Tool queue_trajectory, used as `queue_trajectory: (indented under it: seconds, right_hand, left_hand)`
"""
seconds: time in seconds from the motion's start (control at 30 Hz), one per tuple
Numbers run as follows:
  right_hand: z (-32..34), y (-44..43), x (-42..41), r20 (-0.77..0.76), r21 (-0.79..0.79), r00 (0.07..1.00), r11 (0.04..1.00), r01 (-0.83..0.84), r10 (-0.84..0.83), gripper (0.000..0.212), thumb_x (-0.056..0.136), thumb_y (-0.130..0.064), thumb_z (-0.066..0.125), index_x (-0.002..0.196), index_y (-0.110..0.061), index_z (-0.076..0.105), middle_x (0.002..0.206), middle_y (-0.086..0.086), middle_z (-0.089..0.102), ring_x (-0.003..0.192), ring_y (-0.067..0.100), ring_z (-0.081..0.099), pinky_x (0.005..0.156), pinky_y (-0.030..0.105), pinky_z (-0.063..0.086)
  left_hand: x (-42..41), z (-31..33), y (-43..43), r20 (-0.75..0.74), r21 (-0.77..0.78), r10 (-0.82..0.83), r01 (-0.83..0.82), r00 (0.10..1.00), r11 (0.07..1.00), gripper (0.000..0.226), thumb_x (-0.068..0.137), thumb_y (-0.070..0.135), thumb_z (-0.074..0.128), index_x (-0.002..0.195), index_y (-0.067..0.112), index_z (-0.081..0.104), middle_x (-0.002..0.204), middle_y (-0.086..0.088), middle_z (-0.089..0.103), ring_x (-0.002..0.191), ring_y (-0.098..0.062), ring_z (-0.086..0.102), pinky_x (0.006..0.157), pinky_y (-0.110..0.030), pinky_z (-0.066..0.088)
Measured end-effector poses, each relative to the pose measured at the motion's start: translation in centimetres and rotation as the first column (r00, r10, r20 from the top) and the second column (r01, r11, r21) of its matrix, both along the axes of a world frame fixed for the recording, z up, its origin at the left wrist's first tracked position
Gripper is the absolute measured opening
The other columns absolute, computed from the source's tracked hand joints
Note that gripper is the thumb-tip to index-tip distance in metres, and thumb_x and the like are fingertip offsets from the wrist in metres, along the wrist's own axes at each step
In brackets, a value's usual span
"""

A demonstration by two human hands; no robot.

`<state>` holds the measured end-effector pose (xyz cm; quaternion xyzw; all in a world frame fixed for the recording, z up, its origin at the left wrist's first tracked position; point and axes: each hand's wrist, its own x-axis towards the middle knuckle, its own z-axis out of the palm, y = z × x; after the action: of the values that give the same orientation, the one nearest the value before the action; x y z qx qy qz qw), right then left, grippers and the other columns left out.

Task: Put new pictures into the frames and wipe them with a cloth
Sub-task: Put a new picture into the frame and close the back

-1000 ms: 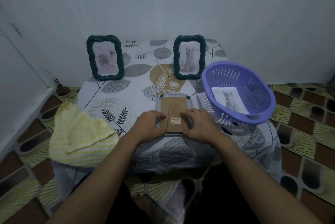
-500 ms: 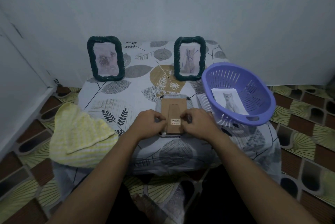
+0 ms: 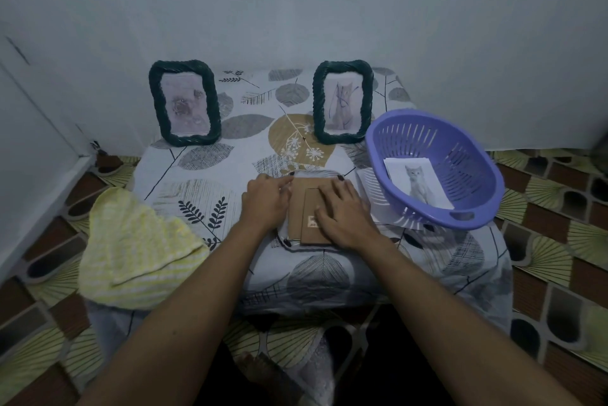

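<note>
Bearing a face-down frame [image 3: 307, 201], leaf-print tablecloth [image 3: 204, 182]; pale wall [image 3: 296, 4], tiled floor [image 3: 543, 241].

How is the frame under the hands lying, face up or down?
Face down: the frame lies flat on the table, its brown cardboard back showing upward.

Dim, with a cool blue-grey cast overall. Light is soft and diffuse, source not evident. Weak, soft shadow at the base of the left upright frame [image 3: 184, 103], whose picture reads hazy and low in contrast. Bottom centre nearly black. Wide-angle bowing at the edges (floor tiles [image 3: 559, 241] curve outward). Centre fairly sharp.
</note>
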<state>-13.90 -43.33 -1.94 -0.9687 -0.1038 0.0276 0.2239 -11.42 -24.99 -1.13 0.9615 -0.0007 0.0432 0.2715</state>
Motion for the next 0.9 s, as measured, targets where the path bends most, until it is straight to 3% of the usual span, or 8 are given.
queue_trajectory:
  seconds: [0.23,0.37,0.7,0.9]
  right_hand:
    - [-0.4,0.7,0.1,-0.003,0.091,1.0,0.996,-0.016,0.017,0.057,0.1,-0.038,0.043,0.152,-0.017,0.031,0.163,0.012,0.019,0.152,0.03,0.004,0.123,0.044,0.012]
    - [-0.7,1.9,0.2,0.009,0.1,0.999,0.994,-0.032,0.031,0.057,0.099,-0.037,0.045,0.151,-0.015,0.033,0.162,0.011,0.021,0.152,0.03,0.002,0.123,0.046,0.014]
    - [-1.0,2.2,0.1,0.015,-0.003,0.999,1.0,-0.031,0.031,0.061,0.101,-0.049,0.035,0.154,-0.02,0.026,0.164,0.009,0.017,0.153,0.03,-0.002,0.12,0.049,0.018]
    - [-0.7,2.2,0.2,-0.03,-0.078,0.998,0.995,-0.064,0.061,0.066,0.1,-0.053,0.034,0.158,-0.027,0.015,0.166,0.01,0.007,0.152,0.031,-0.009,0.12,0.048,0.014]
  left_hand:
    - [1.9,-0.7,1.3,0.001,0.077,-0.025,0.025,1.0,0.997,0.036,0.101,0.034,0.047,0.135,0.033,0.059,0.101,-0.018,0.058,0.103,-0.037,0.054,0.085,-0.045,0.047]
    - [1.7,-1.1,1.9,0.003,0.078,-0.029,0.029,1.0,0.997,0.035,0.1,0.033,0.053,0.132,0.026,0.062,0.111,-0.018,0.055,0.104,-0.035,0.053,0.089,-0.042,0.045]
    - [1.2,-1.2,1.8,0.054,0.119,-0.02,0.014,0.998,0.993,0.034,0.099,0.034,0.053,0.128,0.022,0.066,0.118,-0.017,0.053,0.11,-0.034,0.048,0.092,-0.045,0.045]
    - [2.0,-0.4,1.5,0.076,0.125,-0.011,0.001,0.997,0.992,0.026,0.092,0.026,0.061,0.113,0.017,0.074,0.124,-0.012,0.053,0.115,-0.031,0.045,0.095,-0.044,0.043]
